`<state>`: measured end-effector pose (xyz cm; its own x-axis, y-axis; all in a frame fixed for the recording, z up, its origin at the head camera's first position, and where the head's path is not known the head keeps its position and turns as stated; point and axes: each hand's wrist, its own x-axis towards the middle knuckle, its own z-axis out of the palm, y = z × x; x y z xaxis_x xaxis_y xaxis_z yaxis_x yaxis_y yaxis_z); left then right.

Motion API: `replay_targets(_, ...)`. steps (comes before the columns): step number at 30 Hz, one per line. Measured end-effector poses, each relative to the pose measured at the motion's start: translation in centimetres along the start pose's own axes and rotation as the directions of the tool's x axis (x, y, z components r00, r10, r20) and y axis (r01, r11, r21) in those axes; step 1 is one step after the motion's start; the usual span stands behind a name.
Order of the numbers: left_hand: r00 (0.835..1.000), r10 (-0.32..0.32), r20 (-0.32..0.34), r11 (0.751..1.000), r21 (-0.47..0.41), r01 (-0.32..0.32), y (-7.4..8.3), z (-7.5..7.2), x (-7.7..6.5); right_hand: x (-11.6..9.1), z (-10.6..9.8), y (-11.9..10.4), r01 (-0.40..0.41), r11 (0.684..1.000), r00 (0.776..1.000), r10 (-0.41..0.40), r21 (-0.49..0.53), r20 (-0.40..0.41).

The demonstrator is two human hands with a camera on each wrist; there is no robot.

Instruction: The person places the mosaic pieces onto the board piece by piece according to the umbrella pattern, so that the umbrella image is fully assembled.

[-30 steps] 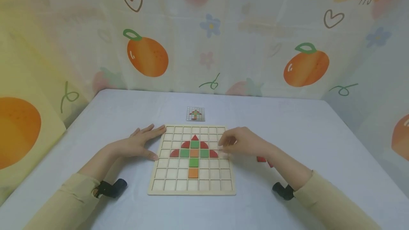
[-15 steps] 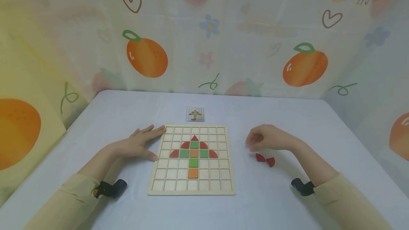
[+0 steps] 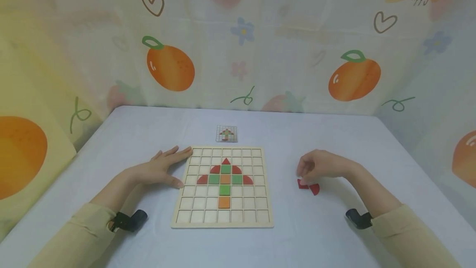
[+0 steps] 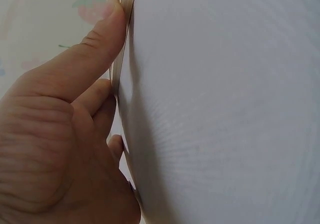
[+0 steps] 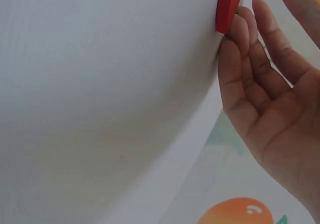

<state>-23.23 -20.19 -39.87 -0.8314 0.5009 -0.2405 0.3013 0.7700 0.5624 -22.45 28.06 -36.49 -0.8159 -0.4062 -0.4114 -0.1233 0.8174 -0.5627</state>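
A wooden grid board (image 3: pixel 222 225) lies on the table with an arrow-like pattern of red, green and orange tiles set in its cells. My left hand (image 3: pixel 158 168) rests at the board's left edge, fingers spread, thumb (image 4: pixel 90 54) along the rim. Over to the right, my right hand (image 3: pixel 323 164) hovers low above two loose red pieces. Its thumb overlaps the left red piece (image 3: pixel 302 185) in the head view. Just beside that lies a red quarter-round piece (image 3: pixel 315 189). In the right wrist view a red piece (image 5: pixel 228 9) shows by the fingertips, and thumb and index finger stand apart.
Behind the board lies a small card (image 3: pixel 226 134) printed with a similar coloured pattern on a grid. A white cloth covers the table (image 3: pixel 148 247). A fruit-print curtain (image 3: pixel 282 61) hangs behind and at both sides.
My right hand has moved from the board's right edge out to the loose red pieces and come down over them. The left hand keeps its place.
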Motion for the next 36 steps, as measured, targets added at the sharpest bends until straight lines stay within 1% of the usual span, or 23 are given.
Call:
replay_targets(6, 1.0, -0.011, 0.002, 1.0, -0.001, 0.011, 0.1, -0.1, 0.1, -0.1, 0.6, -0.3, -0.018, 1.0, 1.0, 0.019, 0.015, -0.019)
replay_targets(13, 1.0, -0.009, 0.0, 1.0, 0.015, 0.009, 0.1, -0.1, 0.1, -0.1, 0.9, -0.8, -0.018, 0.999, 0.998, 0.016, -0.038, -0.056)
replay_targets(23, 1.0, -0.001, -0.003, 1.0, 0.017, 0.001, -0.2, 0.0, 0.1, 0.0, 1.2, -0.9, -0.012, 0.998, 0.999, 0.009, -0.054, -0.051)
replay_targets(27, 1.0, -0.003, -0.001, 1.0, 0.016, 0.003, -0.3, 0.1, 0.2, 0.0, 1.4, -1.0, 0.0, 0.997, 0.998, -0.004, -0.071, -0.059)
replay_targets(33, 1.0, 0.0, -0.003, 1.0, 0.005, 0.0, -0.3, 0.1, 0.1, -0.1, 1.7, -1.7, 0.041, 0.992, 0.995, -0.052, -0.118, -0.086)
replay_targets(36, 1.0, 0.002, -0.006, 1.0, 0.006, -0.002, -0.3, 0.2, 0.1, -0.2, 1.7, -2.1, 0.04, 0.992, 0.995, -0.05, -0.121, -0.082)
